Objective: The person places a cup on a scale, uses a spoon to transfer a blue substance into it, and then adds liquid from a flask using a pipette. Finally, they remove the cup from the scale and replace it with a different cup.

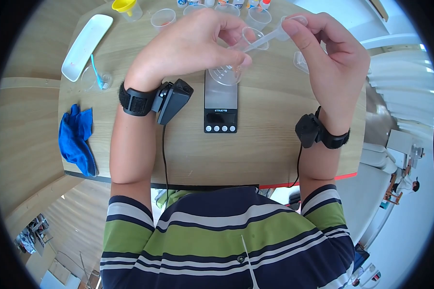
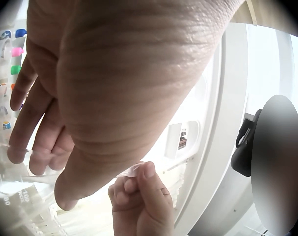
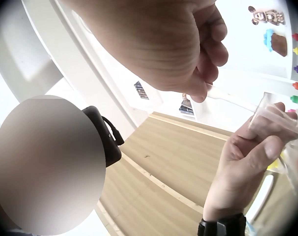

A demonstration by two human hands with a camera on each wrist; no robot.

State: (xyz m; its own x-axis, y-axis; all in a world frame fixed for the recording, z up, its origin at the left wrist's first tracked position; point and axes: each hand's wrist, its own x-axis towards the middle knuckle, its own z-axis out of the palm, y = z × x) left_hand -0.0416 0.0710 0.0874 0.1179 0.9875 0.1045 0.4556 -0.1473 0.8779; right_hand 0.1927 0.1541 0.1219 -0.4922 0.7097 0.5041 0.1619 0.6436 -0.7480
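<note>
My left hand (image 1: 193, 45) grips a clear plastic measuring cup (image 1: 225, 75) with printed graduations, tilted above the digital scale (image 1: 221, 102). In the left wrist view, part of the cup's printed marks (image 2: 23, 196) shows beside the thumb. My right hand (image 1: 340, 60) pinches the wide end of a translucent plastic dropper (image 1: 270, 38) between thumb and fingers. Its thin stem slants down and left to the cup's mouth, and the right wrist view shows the stem (image 3: 237, 102) overlapping the cup (image 3: 274, 120). Fingers hide part of the cup and of the dropper's upper end.
Several clear cups (image 1: 163, 19) and small bottles (image 1: 264, 4) line the far edge. At left are a yellow-topped cup (image 1: 125, 6), a white tray (image 1: 86, 45), a cup with a blue stick (image 1: 97, 72) and a blue cloth (image 1: 76, 139). A clear container (image 1: 300, 62) stands at right.
</note>
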